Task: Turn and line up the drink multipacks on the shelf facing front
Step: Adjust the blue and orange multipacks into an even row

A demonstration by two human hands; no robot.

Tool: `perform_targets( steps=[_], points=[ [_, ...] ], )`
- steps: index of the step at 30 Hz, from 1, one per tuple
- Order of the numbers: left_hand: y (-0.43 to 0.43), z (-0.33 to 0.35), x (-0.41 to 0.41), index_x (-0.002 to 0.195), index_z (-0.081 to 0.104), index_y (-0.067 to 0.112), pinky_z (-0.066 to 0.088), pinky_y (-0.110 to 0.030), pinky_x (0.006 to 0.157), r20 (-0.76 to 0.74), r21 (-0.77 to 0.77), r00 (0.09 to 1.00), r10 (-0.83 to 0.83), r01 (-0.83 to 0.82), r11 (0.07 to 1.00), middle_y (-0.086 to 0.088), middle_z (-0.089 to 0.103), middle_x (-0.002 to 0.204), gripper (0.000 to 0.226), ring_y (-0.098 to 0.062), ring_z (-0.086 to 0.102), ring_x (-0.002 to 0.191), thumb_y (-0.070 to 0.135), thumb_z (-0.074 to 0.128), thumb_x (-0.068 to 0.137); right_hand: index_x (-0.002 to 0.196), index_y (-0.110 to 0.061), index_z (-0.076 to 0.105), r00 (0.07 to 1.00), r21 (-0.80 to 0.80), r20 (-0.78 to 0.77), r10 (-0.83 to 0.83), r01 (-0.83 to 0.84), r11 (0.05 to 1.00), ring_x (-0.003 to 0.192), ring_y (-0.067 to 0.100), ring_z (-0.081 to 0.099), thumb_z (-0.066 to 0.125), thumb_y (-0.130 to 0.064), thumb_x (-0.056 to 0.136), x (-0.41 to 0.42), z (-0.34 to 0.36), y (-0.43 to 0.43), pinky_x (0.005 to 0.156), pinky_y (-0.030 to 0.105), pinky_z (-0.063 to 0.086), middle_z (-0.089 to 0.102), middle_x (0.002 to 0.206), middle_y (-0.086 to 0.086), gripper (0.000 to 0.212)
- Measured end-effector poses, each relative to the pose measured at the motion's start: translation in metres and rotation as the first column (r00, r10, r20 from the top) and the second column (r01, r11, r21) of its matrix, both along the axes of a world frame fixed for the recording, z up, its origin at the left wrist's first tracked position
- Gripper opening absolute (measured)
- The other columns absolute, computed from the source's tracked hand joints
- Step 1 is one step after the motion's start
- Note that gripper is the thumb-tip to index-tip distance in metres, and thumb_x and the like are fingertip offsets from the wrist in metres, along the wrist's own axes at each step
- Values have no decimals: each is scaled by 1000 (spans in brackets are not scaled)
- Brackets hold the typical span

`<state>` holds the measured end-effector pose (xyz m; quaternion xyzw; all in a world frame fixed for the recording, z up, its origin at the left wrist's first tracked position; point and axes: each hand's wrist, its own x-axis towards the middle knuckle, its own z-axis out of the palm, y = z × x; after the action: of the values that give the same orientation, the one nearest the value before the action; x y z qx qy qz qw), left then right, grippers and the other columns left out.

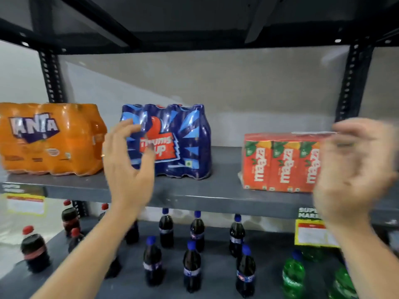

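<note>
Multipacks (166, 141) upright, labels frontward, on grey shelf (194, 193); both hands' fingers (127, 130) spread, empty.

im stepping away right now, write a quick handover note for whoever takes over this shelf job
Left hand: open, raised in front of the Thums Up pack, gripping nothing.
Right hand: open and blurred, at the right end of the Maaza carton pack; contact unclear.
Fanta pack, Thums Up pack and Maaza carton pack stand on the shelf, logos showing forward.
Left to do: Thums Up looks slightly angled and set back; the gap before Maaza is wide. Square them to the front edge.
</note>
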<state>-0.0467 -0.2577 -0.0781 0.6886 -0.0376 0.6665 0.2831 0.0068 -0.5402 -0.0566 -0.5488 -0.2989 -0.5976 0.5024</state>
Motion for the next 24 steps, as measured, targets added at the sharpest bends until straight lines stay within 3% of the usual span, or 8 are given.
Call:
perform_targets(
  steps=[2, 5, 7, 9, 12, 17, 20, 24],
  points=[
    [38, 9, 4, 120, 56, 4, 47, -46, 97, -67, -137, 998, 3, -12, 990, 1, 54, 119, 35, -13, 50, 113, 17, 58, 88, 98, 0, 60, 995, -151, -60, 79, -87, 985, 78, 21, 56, 54, 5, 85, -14, -5, 43, 70, 25, 46, 59, 91, 11, 15],
    [66, 19, 11, 130, 49, 12, 46, -21, 94, -241, -292, 961, -133, 59, 954, 3, 53, 127, 45, -7, 49, 114, 22, 66, 90, 118, -26, 48, 886, -330, -451, 106, -276, 903, 95, 0, 54, 67, -17, 88, -23, -6, 118, 77, 11, 43, 49, 111, -5, 37],
    [75, 19, 20, 140, 40, 15, 43, -10, 89, -334, -366, 917, -220, 89, 927, 0, 49, 138, 63, -9, 50, 119, 31, 71, 88, 140, -26, 33, 675, -286, -737, 36, -360, 888, 116, 0, 45, 79, -37, 79, -3, -8, 143, 96, 21, 39, 37, 134, -8, 77],
    [81, 18, 29, 149, 29, 18, 49, -26, 97, -375, -508, 849, -372, 148, 849, -3, 47, 147, 85, -17, 52, 127, 45, 73, 82, 153, -22, 17, 529, -223, -848, 27, -402, 888, 135, 14, 42, 89, -50, 60, 9, -8, 156, 110, 37, 39, 36, 151, -4, 121],
    [90, 16, 40, 143, 42, 20, 52, -34, 90, -402, -657, 732, -550, 188, 730, -1, 59, 137, 92, -22, 59, 121, 63, 74, 69, 140, -24, 37, 489, -212, -872, 15, -406, 889, 117, 15, 59, 93, -31, 61, 18, -13, 158, 98, 36, 49, 60, 129, -8, 97],
    [96, 15, 35, 136, 49, 23, 53, -48, 98, -501, -568, 732, -462, 125, 813, -2, 63, 134, 81, -25, 61, 118, 70, 67, 73, 138, -21, 47, 516, -205, -857, -1, -338, 918, 111, 16, 61, 86, -10, 70, 11, -14, 154, 95, 34, 50, 64, 130, -1, 79],
    [90, 12, 25, 136, 50, 22, 54, -45, 96, -510, -515, 751, -420, 124, 848, -3, 64, 131, 75, -25, 63, 116, 67, 63, 79, 141, -19, 44, 505, -214, -863, -9, -351, 912, 108, 14, 58, 84, -7, 73, 8, -12, 152, 90, 28, 46, 62, 133, 1, 80],
    [82, 10, 15, 133, 51, 17, 51, -37, 86, -553, -409, 777, -299, 59, 911, -6, 66, 128, 69, -28, 63, 113, 66, 56, 84, 140, -21, 43, 522, -249, -852, -46, -326, 912, 115, 17, 60, 85, -12, 73, 3, -14, 143, 98, 35, 48, 62, 134, 0, 79]
  ],
)
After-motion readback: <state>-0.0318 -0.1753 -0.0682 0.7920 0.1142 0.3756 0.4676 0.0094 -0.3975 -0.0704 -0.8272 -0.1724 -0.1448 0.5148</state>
